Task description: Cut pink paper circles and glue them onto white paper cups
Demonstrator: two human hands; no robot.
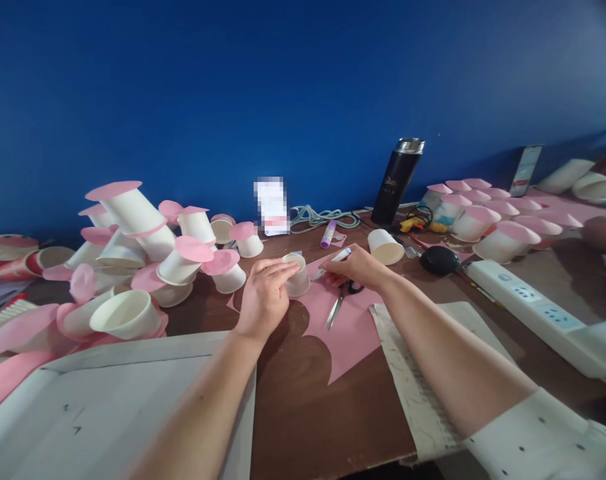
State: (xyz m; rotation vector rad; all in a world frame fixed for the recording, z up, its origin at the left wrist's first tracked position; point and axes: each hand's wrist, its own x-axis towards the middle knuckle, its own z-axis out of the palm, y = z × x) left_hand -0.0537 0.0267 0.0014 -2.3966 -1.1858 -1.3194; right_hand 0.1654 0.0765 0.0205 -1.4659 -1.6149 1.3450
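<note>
the left hand (265, 297) grips a paper cup (297, 275) on pink paper (350, 330); the right hand (357, 267) grasps a white pen (339, 256).

Both bare forearms stretched forward, converging; left hand (265, 297) curled in a loose grasp, right hand (355, 267) pinched closed, knuckles up.

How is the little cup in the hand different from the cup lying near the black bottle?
The held cup stands mouth up under the left hand; the lying cup is tipped on its side, mouth toward the camera. The held cup rests on pink paper; the lying cup sits untouched on bare table. Both are plain white paper cups.
</note>
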